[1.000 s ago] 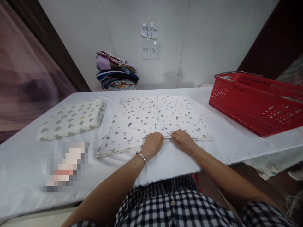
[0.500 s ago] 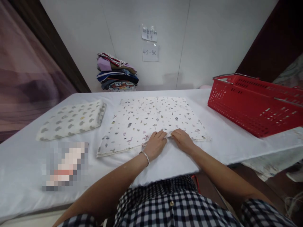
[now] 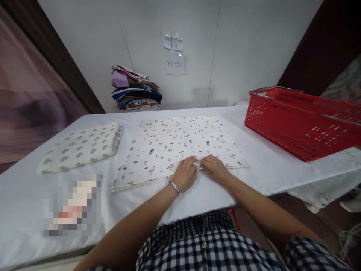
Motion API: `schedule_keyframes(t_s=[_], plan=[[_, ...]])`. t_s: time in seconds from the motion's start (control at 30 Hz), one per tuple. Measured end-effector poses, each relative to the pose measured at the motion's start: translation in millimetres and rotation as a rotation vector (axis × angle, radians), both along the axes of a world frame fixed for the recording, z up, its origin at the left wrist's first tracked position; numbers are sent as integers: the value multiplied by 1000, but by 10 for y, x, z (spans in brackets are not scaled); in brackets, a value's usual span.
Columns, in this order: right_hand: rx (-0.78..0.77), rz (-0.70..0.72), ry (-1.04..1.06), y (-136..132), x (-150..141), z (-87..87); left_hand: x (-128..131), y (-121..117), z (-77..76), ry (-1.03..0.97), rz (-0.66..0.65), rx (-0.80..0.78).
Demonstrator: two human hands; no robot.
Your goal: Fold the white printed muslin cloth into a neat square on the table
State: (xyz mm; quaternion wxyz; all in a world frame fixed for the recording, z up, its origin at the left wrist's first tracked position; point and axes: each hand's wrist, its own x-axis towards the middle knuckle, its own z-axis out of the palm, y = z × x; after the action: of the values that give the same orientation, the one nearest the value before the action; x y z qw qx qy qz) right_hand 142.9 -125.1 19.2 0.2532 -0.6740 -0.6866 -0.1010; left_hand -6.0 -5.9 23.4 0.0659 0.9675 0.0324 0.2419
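A white cloth (image 3: 172, 141) printed with small flamingos, palm trees and other figures lies flat on the white-covered table, its near edge toward me. At the middle of that edge, my left hand (image 3: 185, 174) is closed with the fingers bent over the fabric. Close on its right, my right hand (image 3: 214, 168) pinches the same edge between thumb and fingers. A narrow gap separates the two hands, with a bit of raised edge showing in it. The fingertips are partly hidden.
A folded cream cloth with grey mouse-head shapes (image 3: 81, 146) lies to the left, behind a blurred-out item (image 3: 73, 205). A red plastic basket (image 3: 299, 124) stands at the right. Several folded fabrics (image 3: 137, 90) are stacked against the wall below paper signs (image 3: 175, 64).
The camera view has shifted a little. Both hands stay at the near edge of the printed cloth, with only slight finger movement.
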Motion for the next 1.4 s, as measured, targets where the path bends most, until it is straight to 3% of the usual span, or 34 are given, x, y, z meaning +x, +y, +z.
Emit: schedule_keyframes(t_s=[0.4,0.7,1.0,1.17,1.4], plan=[[-114,31,22,-44,1,69,76,24,-22,67,47,-138],[-96,7,0,-47,17,35,41,11,38,167,160,-31],[-153,11,-92,-72,44,28,37,33,95,254,102,58],[-216,-117,-174,-328,230,84,32,110,51,258,106,1],[-232,-360,-190,-982,792,89,41,146,72,259,82,-28]])
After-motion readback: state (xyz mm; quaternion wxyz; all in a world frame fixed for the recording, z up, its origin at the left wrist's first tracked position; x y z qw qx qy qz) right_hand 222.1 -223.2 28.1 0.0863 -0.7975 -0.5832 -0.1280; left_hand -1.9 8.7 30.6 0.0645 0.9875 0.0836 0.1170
